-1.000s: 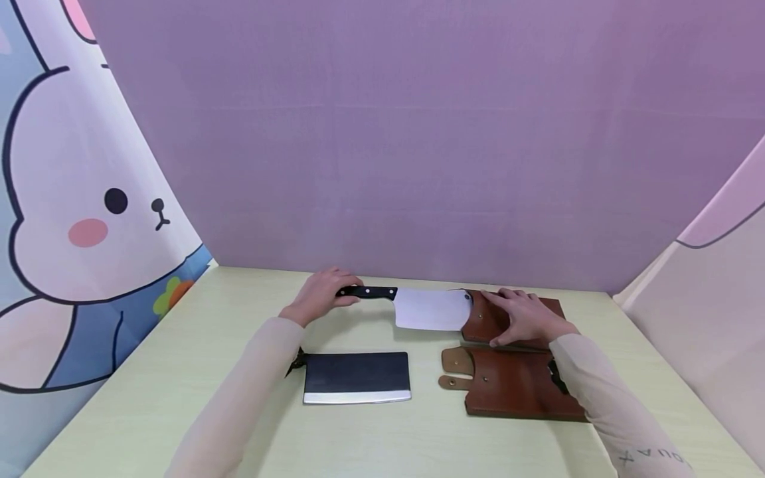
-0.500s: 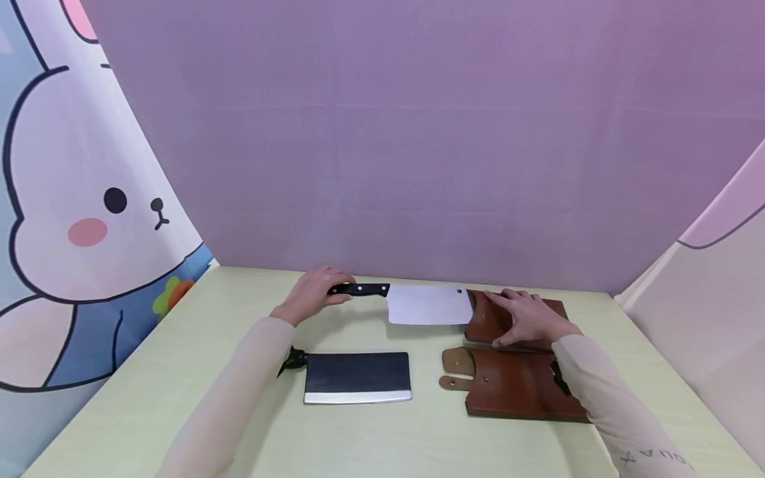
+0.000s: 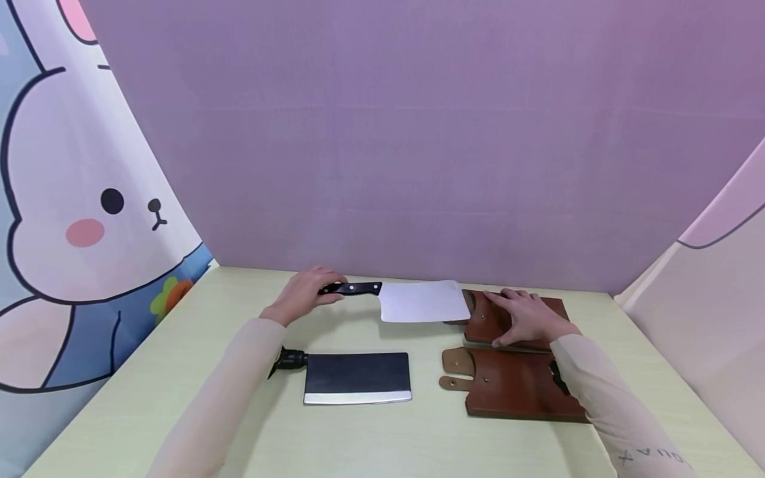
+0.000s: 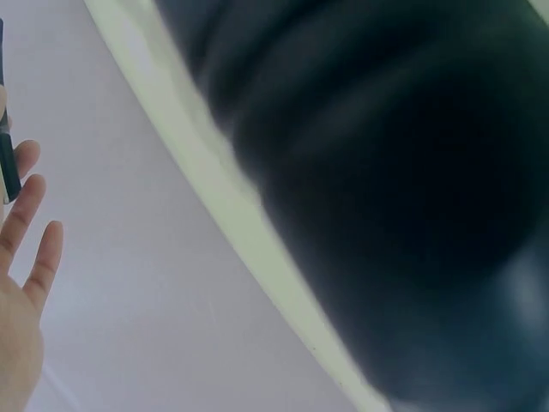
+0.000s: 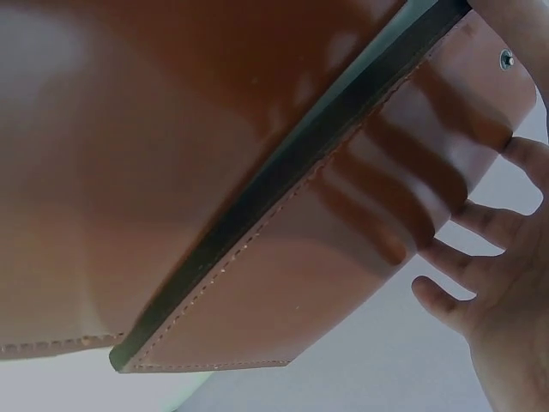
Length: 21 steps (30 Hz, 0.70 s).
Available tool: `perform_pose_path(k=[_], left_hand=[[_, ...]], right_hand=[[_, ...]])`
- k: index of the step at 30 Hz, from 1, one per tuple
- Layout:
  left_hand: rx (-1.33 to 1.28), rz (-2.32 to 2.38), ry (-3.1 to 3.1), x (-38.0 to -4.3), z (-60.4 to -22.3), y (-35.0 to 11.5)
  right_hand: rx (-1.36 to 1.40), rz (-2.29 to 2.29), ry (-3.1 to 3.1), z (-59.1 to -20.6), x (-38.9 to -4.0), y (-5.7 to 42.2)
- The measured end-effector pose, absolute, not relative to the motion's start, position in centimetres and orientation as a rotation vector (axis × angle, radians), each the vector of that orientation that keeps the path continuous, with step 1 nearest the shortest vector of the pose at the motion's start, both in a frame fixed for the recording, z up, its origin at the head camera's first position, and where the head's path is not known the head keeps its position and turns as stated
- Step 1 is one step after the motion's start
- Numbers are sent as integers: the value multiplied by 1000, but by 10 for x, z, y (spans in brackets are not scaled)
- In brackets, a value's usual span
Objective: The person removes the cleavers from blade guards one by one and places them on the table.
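My left hand (image 3: 307, 295) grips the black riveted handle (image 3: 352, 288) of a cleaver with a plain silver blade (image 3: 423, 302). The blade is raised over the table, its tip end overlapping the flap of the far brown leather sheath (image 3: 552, 312) in the head view. With thumb at the near edge and fingers at the far edge, my right hand (image 3: 526, 317) holds that sheath on the table. The right wrist view shows fingertips along the edge of the far sheath (image 5: 249, 300). In the left wrist view, only part of the left hand (image 4: 21, 300) and handle (image 4: 9, 163) appear.
A second cleaver (image 3: 357, 377) with a dark blade lies nearer on the pale table (image 3: 358, 445), its handle partly behind the left sleeve. A second leather sheath (image 3: 514, 385) lies right of it, flap unfastened. A purple cloth wall (image 3: 382, 146) stands close behind.
The silver cleaver has moved left and slightly up, away from the far sheath, uncovering the sheath's mouth and flap. The left hand moved with it; the right hand stayed almost still.
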<state>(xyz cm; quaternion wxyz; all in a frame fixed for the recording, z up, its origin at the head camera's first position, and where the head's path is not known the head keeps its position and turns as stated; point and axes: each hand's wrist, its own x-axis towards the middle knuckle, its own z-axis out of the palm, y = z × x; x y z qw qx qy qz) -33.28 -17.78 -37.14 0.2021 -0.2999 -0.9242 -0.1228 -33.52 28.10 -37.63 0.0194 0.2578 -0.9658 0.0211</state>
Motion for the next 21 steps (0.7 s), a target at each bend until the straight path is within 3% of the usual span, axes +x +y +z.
perform_pose_path(k=[21], left_hand=[[-812, -326, -2623, -328, -372, -203]], right_hand=[[787, 98, -3012, -376, -338, 279]])
